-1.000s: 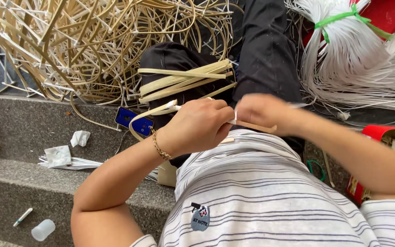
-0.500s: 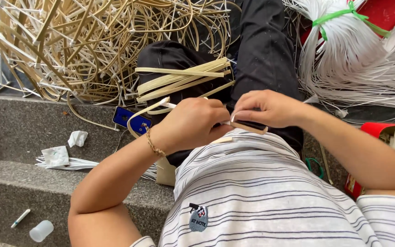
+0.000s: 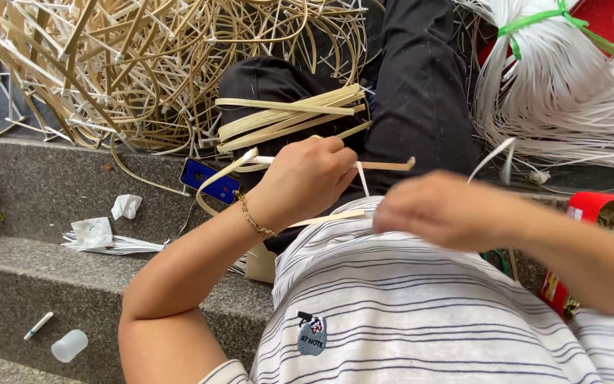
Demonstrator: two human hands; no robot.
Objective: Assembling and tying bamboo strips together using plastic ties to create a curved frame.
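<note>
**Hands bind a cane strip on stone steps**

At far left, a tangled heap of pale tan cane loops and strips [image 3: 108,71] spills over the grey granite steps [image 3: 37,192]. On the near treads lie crumpled white paper scraps [image 3: 97,231], a small white tube [image 3: 38,325] and a clear plastic cup on its side [image 3: 69,345]. A blue phone [image 3: 210,180] rests face-up on the upper step, just beside the person's knee.

Centre frame, a bundle of flat, straw-coloured cane strips [image 3: 289,117] lies across the person's black-trousered lap [image 3: 421,92]. The left hand [image 3: 307,178], a thin gold chain bracelet [image 3: 254,219] at its wrist, is closed in a pinch on a single flat tan cane strip [image 3: 385,165] that juts to the right. A thin white plastic strand [image 3: 362,178] hangs near the fingertips. The right hand [image 3: 449,210] is blurred by motion just above the striped white shirt [image 3: 406,313] — its fingers look drawn together, though what they grip cannot be told.

At far right, a sheaf of white plastic strands tied with a green band [image 3: 556,71] fans out beside a red container [image 3: 595,210].

The work appears to be mid-tie — the strip held steady while the strand is worked round it. The next move likely calls for a firm pinch from the left hand and an even pull on the strand.
</note>
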